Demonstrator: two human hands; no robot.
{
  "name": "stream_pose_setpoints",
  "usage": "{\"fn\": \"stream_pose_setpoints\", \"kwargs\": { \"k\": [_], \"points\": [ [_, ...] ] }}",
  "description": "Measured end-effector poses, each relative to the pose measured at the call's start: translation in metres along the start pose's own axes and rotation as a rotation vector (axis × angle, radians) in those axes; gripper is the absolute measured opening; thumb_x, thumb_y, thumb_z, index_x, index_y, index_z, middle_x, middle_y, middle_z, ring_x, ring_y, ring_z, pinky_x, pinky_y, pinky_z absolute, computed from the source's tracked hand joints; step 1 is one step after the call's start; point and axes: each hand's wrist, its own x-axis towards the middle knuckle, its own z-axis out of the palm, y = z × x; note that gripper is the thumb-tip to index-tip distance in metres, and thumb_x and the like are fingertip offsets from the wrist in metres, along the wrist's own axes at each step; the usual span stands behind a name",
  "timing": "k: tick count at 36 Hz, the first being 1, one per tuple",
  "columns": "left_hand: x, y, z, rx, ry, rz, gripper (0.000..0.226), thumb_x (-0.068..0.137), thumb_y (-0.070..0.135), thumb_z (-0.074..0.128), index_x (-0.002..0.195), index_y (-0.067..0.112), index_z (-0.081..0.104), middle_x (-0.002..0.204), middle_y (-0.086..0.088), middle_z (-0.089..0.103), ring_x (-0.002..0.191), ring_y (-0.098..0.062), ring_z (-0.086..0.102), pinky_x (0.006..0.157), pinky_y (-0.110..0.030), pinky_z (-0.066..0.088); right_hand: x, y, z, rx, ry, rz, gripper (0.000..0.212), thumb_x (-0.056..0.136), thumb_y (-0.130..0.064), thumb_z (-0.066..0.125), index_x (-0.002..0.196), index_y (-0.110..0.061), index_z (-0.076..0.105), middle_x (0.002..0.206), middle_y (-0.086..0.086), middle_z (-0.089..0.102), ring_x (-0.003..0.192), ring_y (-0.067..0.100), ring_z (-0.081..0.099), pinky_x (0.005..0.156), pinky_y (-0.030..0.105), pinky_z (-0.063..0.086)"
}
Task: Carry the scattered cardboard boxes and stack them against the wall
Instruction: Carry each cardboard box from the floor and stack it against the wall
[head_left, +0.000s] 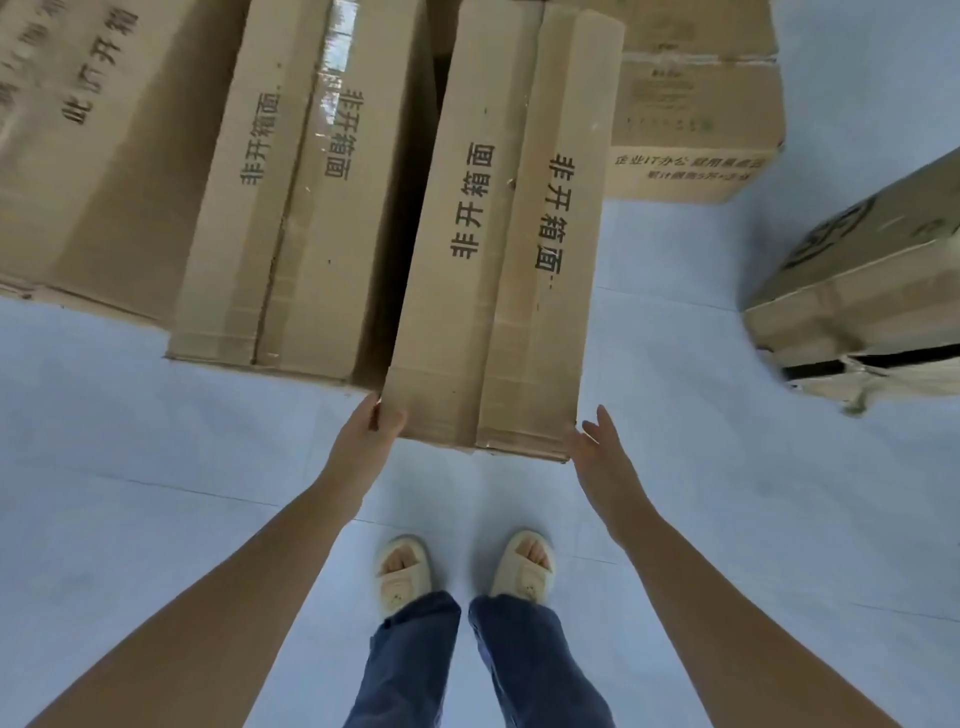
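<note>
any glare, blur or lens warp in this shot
Head view: glare on the clear tape of the left-middle box; wide-angle warp bows the floor tile lines and splays the boxes outward; the far box has soft, washed-out print, while the lettering on the box between the left hand and right hand reads sharp.

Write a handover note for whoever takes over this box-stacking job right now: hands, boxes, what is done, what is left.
Left hand: grips the near left corner of the long brown cardboard box with printed black characters.
Right hand: open, fingers straight against that box's near right corner.
Boxes: a matching long brown taped box lies just left of it, with a dark gap between them; a large brown box is further left. A smaller printed brown box sits behind on the right, and a torn brown box lies apart on the pale floor at far right.
Done: cannot tell; no wall in view.
Left: place the held box, then probably fetch the torn one.
</note>
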Motion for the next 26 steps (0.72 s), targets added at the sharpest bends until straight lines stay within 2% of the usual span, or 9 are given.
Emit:
{"fn": "stream_pose_setpoints", "kwargs": {
  "k": [2, 4, 6, 9, 13, 16, 18, 21, 26],
  "points": [
    [0.015, -0.009, 0.005, -0.058, -0.013, 0.001, 0.018, 0.099, 0.027, 0.049, 0.115, 0.034, 0.05, 0.104, 0.02, 0.056, 0.098, 0.0, 0.053, 0.086, -0.025, 0.037, 0.014, 0.009, 0.011, 0.065, -0.041, -0.043, 0.07, 0.097, -0.041, 0.048, 0.152, -0.027, 0.008, 0.152, -0.007, 0.032, 0.132, 0.005, 0.04, 0.105, 0.022, 0.034],
    [0.025, -0.018, 0.008, -0.134, -0.015, -0.002, 0.016, 0.096, 0.03, 0.054, 0.108, 0.041, 0.051, 0.102, 0.023, 0.058, 0.094, 0.006, 0.054, 0.082, -0.019, 0.04, 0.026, 0.016, 0.019, 0.108, -0.095, -0.129, 0.062, 0.096, -0.035, 0.05, 0.15, -0.031, 0.018, 0.144, -0.011, 0.043, 0.115, -0.011, 0.048, 0.089, 0.007, 0.041],
    [0.032, -0.026, 0.01, -0.22, -0.02, -0.014, 0.021, 0.093, 0.034, 0.057, 0.112, 0.041, 0.05, 0.108, 0.02, 0.059, 0.102, 0.002, 0.055, 0.087, -0.02, 0.041, 0.035, 0.021, 0.024, 0.143, -0.133, -0.177, 0.059, 0.095, -0.034, 0.052, 0.147, -0.035, 0.023, 0.135, -0.015, 0.049, 0.108, -0.014, 0.051, 0.077, 0.003, 0.044],
    [0.038, -0.032, 0.013, -0.343, -0.06, -0.058, 0.031, 0.09, 0.034, 0.058, 0.12, 0.036, 0.049, 0.116, 0.016, 0.057, 0.114, -0.006, 0.052, 0.102, -0.032, 0.037, 0.036, 0.023, 0.025, 0.211, -0.176, -0.167, 0.06, 0.089, -0.044, 0.054, 0.142, -0.044, 0.026, 0.127, -0.026, 0.05, 0.103, -0.018, 0.052, 0.068, 0.004, 0.046],
    [0.027, -0.022, 0.015, -0.326, -0.111, -0.039, 0.02, 0.088, 0.039, 0.059, 0.105, 0.047, 0.051, 0.104, 0.029, 0.059, 0.103, 0.004, 0.053, 0.103, -0.035, 0.034, 0.026, 0.013, 0.016, 0.289, -0.148, -0.165, 0.043, 0.08, -0.054, 0.05, 0.121, -0.054, 0.039, 0.107, -0.04, 0.055, 0.091, -0.025, 0.053, 0.074, 0.013, 0.041],
    [0.006, 0.001, 0.012, -0.37, -0.11, -0.005, 0.031, 0.079, 0.052, 0.068, 0.104, 0.053, 0.05, 0.09, 0.041, 0.063, 0.092, 0.013, 0.057, 0.099, -0.039, 0.034, 0.011, -0.009, 0.0, 0.328, -0.135, -0.217, 0.032, 0.078, -0.056, 0.052, 0.109, -0.061, 0.047, 0.099, -0.043, 0.059, 0.091, -0.022, 0.056, 0.076, 0.021, 0.041],
    [-0.012, 0.02, 0.011, -0.432, -0.099, 0.016, 0.037, 0.075, 0.053, 0.069, 0.108, 0.05, 0.053, 0.091, 0.038, 0.065, 0.084, 0.016, 0.061, 0.094, -0.041, 0.037, -0.002, -0.026, -0.011, 0.393, -0.12, -0.244, 0.035, 0.076, -0.056, 0.057, 0.109, -0.062, 0.051, 0.107, -0.035, 0.063, 0.096, -0.012, 0.06, 0.078, 0.029, 0.048],
    [-0.044, 0.052, 0.006, -0.535, -0.058, 0.026, 0.023, 0.087, 0.041, 0.063, 0.11, 0.038, 0.059, 0.09, 0.025, 0.071, 0.079, 0.009, 0.066, 0.086, -0.042, 0.045, -0.03, -0.055, -0.023, 0.399, -0.075, -0.292, 0.042, 0.083, -0.051, 0.058, 0.124, -0.053, 0.05, 0.112, -0.029, 0.064, 0.096, -0.006, 0.064, 0.079, 0.04, 0.052],
    [-0.108, 0.089, -0.011, -0.567, -0.065, 0.014, 0.014, 0.091, 0.036, 0.058, 0.105, 0.035, 0.062, 0.087, 0.021, 0.072, 0.079, 0.003, 0.067, 0.096, -0.05, 0.047, -0.089, -0.09, -0.046, 0.335, -0.024, -0.326, 0.027, 0.097, -0.039, 0.048, 0.116, -0.057, 0.051, 0.101, -0.028, 0.067, 0.082, -0.004, 0.066, 0.076, 0.048, 0.053]
  ]
}}
